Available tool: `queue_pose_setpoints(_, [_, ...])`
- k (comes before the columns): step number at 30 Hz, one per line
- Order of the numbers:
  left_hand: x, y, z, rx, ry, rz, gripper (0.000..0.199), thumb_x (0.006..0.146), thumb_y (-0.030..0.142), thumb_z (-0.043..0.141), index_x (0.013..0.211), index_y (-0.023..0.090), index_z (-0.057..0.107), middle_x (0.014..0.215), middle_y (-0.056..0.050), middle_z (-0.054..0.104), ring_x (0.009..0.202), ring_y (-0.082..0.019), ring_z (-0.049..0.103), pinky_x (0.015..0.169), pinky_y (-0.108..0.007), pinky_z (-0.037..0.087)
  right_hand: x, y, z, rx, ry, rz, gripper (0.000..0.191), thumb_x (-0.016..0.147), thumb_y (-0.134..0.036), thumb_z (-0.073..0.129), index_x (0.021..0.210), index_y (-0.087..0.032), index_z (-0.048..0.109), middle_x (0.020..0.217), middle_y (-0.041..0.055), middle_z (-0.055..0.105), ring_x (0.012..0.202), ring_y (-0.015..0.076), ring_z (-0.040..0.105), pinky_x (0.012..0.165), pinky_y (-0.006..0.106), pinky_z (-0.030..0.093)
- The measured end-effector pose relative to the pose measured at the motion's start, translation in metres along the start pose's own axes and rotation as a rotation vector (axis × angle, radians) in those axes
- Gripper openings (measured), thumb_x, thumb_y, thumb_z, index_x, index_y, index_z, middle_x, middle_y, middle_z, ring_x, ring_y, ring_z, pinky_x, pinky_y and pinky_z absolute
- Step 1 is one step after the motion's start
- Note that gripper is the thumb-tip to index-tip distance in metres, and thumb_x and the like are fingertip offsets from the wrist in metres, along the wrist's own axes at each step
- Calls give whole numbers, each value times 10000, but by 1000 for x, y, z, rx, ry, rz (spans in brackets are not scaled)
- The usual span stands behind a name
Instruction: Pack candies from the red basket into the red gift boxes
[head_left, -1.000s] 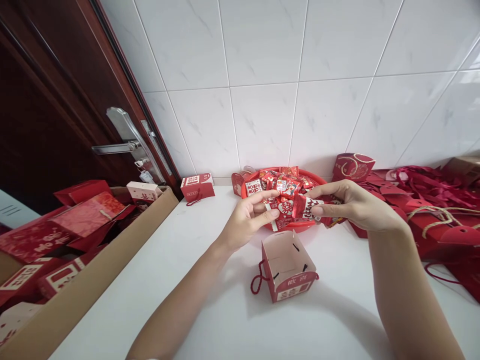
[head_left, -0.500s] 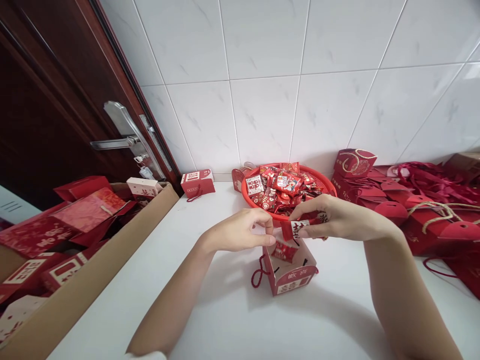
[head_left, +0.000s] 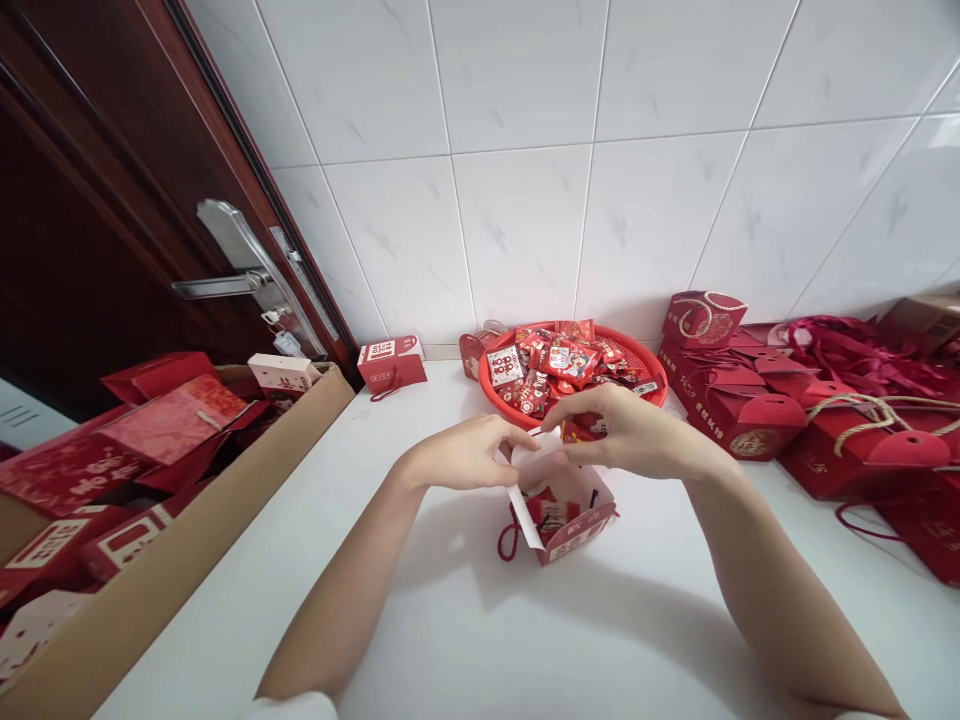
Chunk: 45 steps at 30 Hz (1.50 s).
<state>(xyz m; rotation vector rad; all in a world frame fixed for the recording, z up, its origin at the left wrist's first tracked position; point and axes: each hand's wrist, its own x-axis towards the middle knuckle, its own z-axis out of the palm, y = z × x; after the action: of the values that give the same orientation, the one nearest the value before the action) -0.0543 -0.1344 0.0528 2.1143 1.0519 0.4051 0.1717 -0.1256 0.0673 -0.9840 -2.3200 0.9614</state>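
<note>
A small red and white paper candy box (head_left: 577, 530) stands open on the white tabletop, with red candy packets (head_left: 551, 512) lying inside and a dark red cord loop at its left. At its left white flap, my left hand (head_left: 469, 452) is closed, thumb and fingers pinching the edge. My right hand (head_left: 622, 430) curls over the back of the box, its thumb and forefinger at the rear flap. A red and yellow packet shows between those fingers; whether it is held I cannot make out. Just behind stands a red plastic basket (head_left: 641, 365) heaped with wrapped candies.
A cardboard carton (head_left: 247, 500) full of red boxes stands at the left. Against the tiled wall sits another small box (head_left: 391, 365). Several red boxes (head_left: 765, 415) with cords and ribbons crowd the right side. A dark wooden door (head_left: 97, 200) is at far left.
The packet my right hand held is no longer in its fingers, and packets lie lower in the box. The box's left flap now stands up, with both hands at the flaps.
</note>
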Motion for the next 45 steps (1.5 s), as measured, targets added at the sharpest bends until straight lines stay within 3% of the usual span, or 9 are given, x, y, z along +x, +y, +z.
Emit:
queue_pose_setpoints(4, [0,-4,-2,2,8,8,380,653,137,610,971,220,803,849,-22,762,709,-201,656,605,-249,462,4,-2,7,141,102,-53,210,862,-220,584,1000,-195,739,836,27,697,684,148,585,604,264,445])
queue_pose_setpoints(9, [2,-6,-2,-7,-40,-33,225,653,129,603,811,180,756,740,-10,700,673,-186,619,572,-244,428,13,1,24,114,14,-63,179,905,-310,597,915,-183,723,838,40,715,748,174,629,676,293,465])
queue_pose_setpoints(15, [5,-11,-5,-33,-91,-15,184,665,165,629,837,179,691,874,-15,664,818,-199,615,695,-266,475,14,-1,27,298,146,-118,284,886,-111,431,1022,-172,672,931,48,718,801,153,645,713,279,510])
queue_pose_setpoints(18, [5,-13,-5,-58,-106,-53,194,656,172,642,849,174,653,861,-5,635,812,-188,600,690,-265,475,14,-3,31,448,23,-193,328,892,-85,416,1097,-169,659,1010,62,738,926,164,686,822,307,550])
queue_pose_setpoints(22, [5,-13,-9,-62,-168,-135,139,661,189,654,795,156,670,736,7,631,710,-171,592,626,-253,447,11,-1,31,351,-160,-233,267,899,-114,523,1091,-180,696,1129,72,745,1041,189,701,911,331,558])
queue_pose_setpoints(27, [4,-12,-14,-26,-173,-114,420,672,206,697,1087,180,760,902,-12,734,826,-188,650,714,-249,475,-7,-6,3,138,3,-262,209,948,-217,564,1077,-202,728,1048,51,760,963,187,715,828,298,565])
queue_pose_setpoints(31, [4,-13,-15,11,-187,-136,548,690,237,700,1233,168,726,1000,-45,769,868,-212,681,750,-265,487,-24,-11,-10,-1,-38,-210,187,945,-319,625,1043,-225,754,990,39,757,895,189,698,792,304,553])
queue_pose_setpoints(38, [2,-7,-14,53,-207,-160,552,724,262,712,1271,193,715,894,-15,771,816,-204,679,693,-250,464,-50,11,24,-63,-11,-108,263,947,-367,637,742,-216,702,1090,78,727,979,238,693,775,344,553])
queue_pose_setpoints(45, [1,-12,-15,-2,-271,-192,826,682,496,831,1424,226,585,1258,-82,720,1064,-264,684,854,-279,501,-73,40,36,102,109,-120,256,910,-395,693,728,-215,675,1428,90,608,1324,313,568,1043,461,494])
